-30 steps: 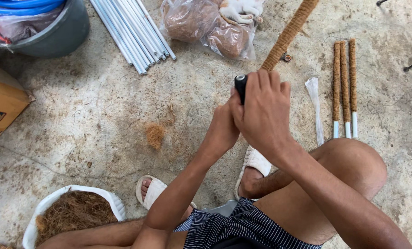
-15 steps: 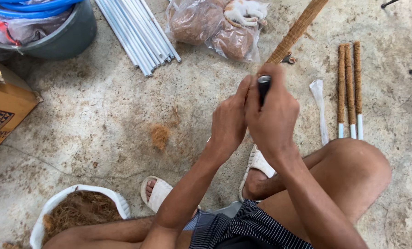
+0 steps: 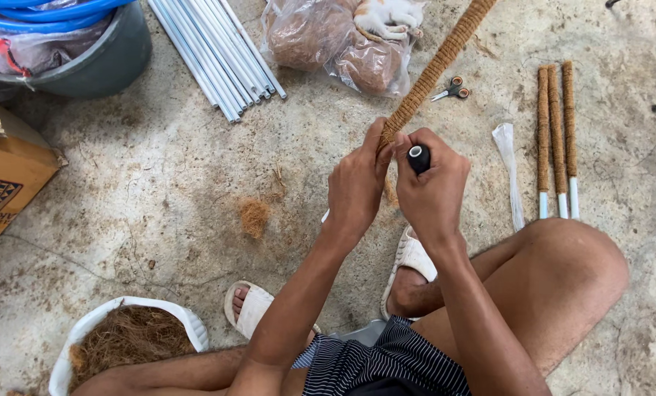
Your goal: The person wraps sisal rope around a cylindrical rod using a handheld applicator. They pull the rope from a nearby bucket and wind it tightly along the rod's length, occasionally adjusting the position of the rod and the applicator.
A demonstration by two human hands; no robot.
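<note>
The right hand (image 3: 432, 192) has its fingers shut tight around a small black spool (image 3: 418, 158). The left hand (image 3: 357, 187) pinches the low end of a long pole wrapped in brown fiber (image 3: 436, 66), right beside the spool. The pole slants up and away from the hands. Past the pole lie small scissors (image 3: 452, 91) and a clear bag of brown fiber (image 3: 328, 40). Far below the pole, a white tub (image 3: 185, 323) holds loose brown fiber. Up left of the pole, a grey bucket (image 3: 115, 51) holds blue hose.
</note>
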